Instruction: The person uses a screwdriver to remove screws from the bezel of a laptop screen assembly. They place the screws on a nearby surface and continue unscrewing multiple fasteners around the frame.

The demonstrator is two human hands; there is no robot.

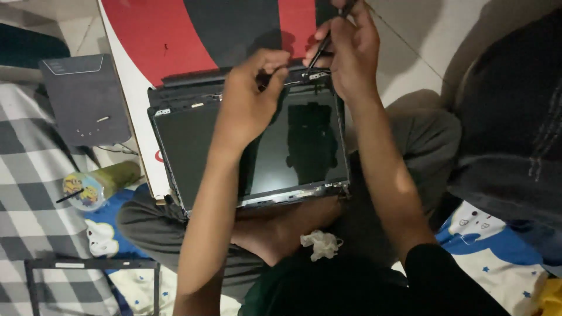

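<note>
Dim, warm indoor light is falling from above and slightly behind the camera, leaving the lower right corner nearly black. The glossy dark laptop screen panel [257, 146] is mirroring a dark silhouette and showing a faint sheen. The hands are casting soft shadows over the red and black board [193, 35]. Fine detail is looking soft and noisy, and the thin black tool [321, 54] is slightly blurring.
</note>
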